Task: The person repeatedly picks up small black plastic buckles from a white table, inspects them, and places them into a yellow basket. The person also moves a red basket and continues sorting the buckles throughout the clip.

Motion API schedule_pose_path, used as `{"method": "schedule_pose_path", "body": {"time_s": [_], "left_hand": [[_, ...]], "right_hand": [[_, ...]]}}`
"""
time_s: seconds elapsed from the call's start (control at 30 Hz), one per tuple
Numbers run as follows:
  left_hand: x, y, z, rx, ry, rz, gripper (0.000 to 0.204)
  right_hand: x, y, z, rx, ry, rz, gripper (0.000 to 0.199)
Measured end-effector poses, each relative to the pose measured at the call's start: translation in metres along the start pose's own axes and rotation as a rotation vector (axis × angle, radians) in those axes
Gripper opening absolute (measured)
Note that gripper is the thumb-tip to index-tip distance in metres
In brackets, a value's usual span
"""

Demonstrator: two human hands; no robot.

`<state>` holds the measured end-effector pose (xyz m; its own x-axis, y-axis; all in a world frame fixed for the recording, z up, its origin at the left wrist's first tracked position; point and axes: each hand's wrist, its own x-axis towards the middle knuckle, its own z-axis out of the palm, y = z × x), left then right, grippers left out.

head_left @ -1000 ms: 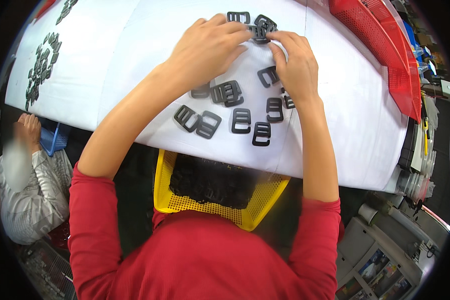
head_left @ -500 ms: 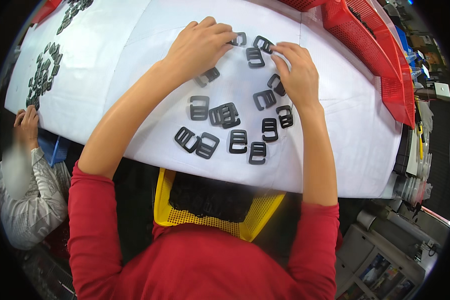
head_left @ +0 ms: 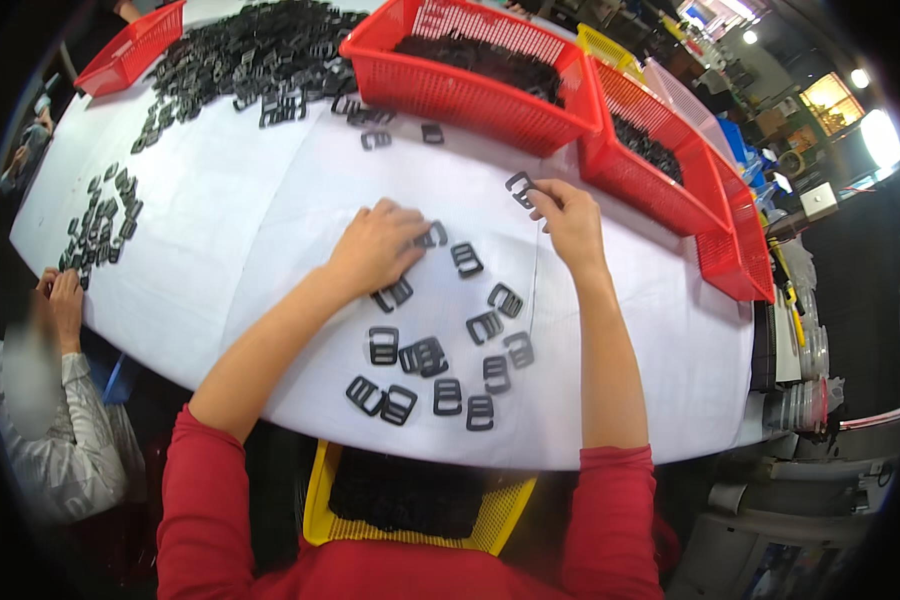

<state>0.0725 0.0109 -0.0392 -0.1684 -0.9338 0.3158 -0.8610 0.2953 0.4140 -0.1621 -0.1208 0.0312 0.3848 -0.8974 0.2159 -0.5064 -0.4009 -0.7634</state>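
Note:
Between the thumb and fingers of my right hand (head_left: 568, 222) is a black plastic strap buckle (head_left: 519, 190), held out toward the red baskets. My left hand (head_left: 375, 250) is low over the white table, its fingers curled onto the edge of another buckle (head_left: 434, 235) and partly covering it. Below that palm lies a further buckle (head_left: 394, 294). Several more lie loosely in a ring between my forearms, among them a single one (head_left: 466, 260) near the top and an overlapping pair (head_left: 423, 356) at the middle left.
Red baskets (head_left: 470, 105) of black parts line the table's far right side. A big heap of buckles (head_left: 260, 55) lies at the far left, a smaller pile (head_left: 100, 225) beside a co-worker's hands (head_left: 65, 300). Below the table edge stands a yellow basket (head_left: 320, 500) of black parts.
My right hand has picked up a buckle from the ring and carried it away toward the baskets. My left hand stays by the same buckle. The view has tilted up, bringing the baskets and heap in.

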Motion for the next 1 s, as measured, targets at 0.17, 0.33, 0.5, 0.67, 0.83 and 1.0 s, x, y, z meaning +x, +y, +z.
{"method": "schedule_pose_path", "body": {"time_s": [0.17,0.33,0.5,0.67,0.83,1.0], "left_hand": [[-0.010,-0.004,0.002,0.001,0.078,0.005,0.039],[-0.015,-0.009,-0.001,-0.069,0.056,-0.006,0.042],[-0.012,-0.001,-0.001,-0.050,-0.014,-0.020,0.045],[-0.013,-0.001,-0.005,-0.038,-0.008,-0.003,0.047],[-0.015,-0.002,-0.003,-0.006,0.009,-0.010,0.046],[-0.010,-0.003,-0.002,-0.044,0.003,-0.006,0.045]], "right_hand": [[0.086,-0.032,-0.031,0.181,0.022,0.033,0.022],[0.191,-0.037,-0.018,0.369,-0.132,0.116,0.028],[0.295,-0.022,-0.008,0.641,-0.042,0.197,0.025],[0.356,-0.035,-0.008,0.962,0.214,0.215,0.047],[0.341,-0.046,-0.024,0.991,0.199,0.171,0.048],[0.279,-0.064,-0.094,0.649,0.105,0.094,0.040]]}}
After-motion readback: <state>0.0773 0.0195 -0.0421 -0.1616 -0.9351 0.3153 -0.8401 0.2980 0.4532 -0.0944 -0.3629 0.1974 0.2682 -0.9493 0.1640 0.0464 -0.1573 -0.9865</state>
